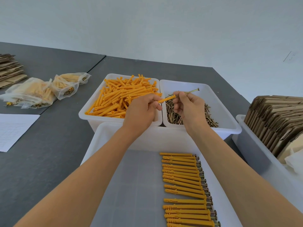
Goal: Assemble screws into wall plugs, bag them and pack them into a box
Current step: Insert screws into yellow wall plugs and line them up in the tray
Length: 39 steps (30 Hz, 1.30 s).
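In the middle of the frame the left hand [142, 110] pinches one orange wall plug [166, 99] with curled fingers, its collar end pointing to the right, and the right hand [188, 105] pinches a long brass screw [191, 91] between thumb and fingertips, the head up and to the right, the tip just at the mouth of the plug. Both hands hover above the border of two white bins: the bin of loose plugs [91, 110] at centre left and the bin of loose screws [229, 115] at centre right. I think the step in hand is the insertion, and it looks only started, because most of the screw is outside. To do it well, I would keep the screw in one line with the plug, hold the plug near its open end so it does not bend, and push until only the head stays out, like in the finished pieces. Those assembled plugs [185, 182] lie in a neat row in the white tray [105, 145] at the bottom of the frame, heads to the right. Filled bags [37, 92] lie at the upper left on the dark table [49, 161], and flat cartons [275, 122] stand in a bin at the right edge, so bagging and boxing seem to wait for more pieces
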Each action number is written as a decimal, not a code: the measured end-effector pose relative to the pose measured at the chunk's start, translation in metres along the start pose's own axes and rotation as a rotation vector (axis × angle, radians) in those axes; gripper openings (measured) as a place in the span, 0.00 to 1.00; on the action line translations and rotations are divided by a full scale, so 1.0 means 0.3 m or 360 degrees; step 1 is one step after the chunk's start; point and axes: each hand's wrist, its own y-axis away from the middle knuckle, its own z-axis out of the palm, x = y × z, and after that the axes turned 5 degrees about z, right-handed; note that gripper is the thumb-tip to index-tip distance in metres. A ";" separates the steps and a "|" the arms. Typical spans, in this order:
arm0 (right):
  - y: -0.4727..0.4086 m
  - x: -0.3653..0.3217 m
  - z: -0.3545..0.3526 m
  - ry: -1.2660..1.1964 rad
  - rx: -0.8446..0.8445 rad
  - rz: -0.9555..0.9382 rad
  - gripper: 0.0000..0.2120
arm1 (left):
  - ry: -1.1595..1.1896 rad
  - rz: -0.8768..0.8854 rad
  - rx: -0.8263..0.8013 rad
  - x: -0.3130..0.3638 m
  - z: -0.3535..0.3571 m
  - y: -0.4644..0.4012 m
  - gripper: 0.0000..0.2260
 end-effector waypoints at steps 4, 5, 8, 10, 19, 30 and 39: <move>0.001 0.003 0.004 0.0150 -0.0224 -0.0028 0.14 | 0.0154 -0.0045 -0.0041 0.018 -0.008 -0.003 0.09; 0.004 0.002 0.010 0.0139 -0.0295 -0.0032 0.14 | 0.0237 -0.0075 -0.0054 0.020 -0.013 -0.006 0.08; 0.016 0.000 0.024 0.0245 -0.0379 -0.0130 0.12 | 0.0547 -0.0195 -0.0163 0.026 -0.040 -0.016 0.06; 0.024 -0.002 0.028 0.0338 -0.0343 -0.0157 0.09 | 0.0707 -0.0285 -0.0333 0.024 -0.066 -0.021 0.07; 0.131 -0.065 0.082 0.1077 -0.1489 0.0175 0.06 | 0.1559 -0.0934 -0.0283 -0.045 -0.159 -0.072 0.19; 0.290 0.221 0.253 0.2698 -0.1251 -0.1051 0.12 | 0.1645 -0.0951 -0.0219 -0.030 -0.161 -0.066 0.14; 0.284 0.173 0.283 0.2416 -0.1438 -0.0810 0.10 | 0.1464 -0.0751 0.0194 -0.025 -0.135 -0.066 0.09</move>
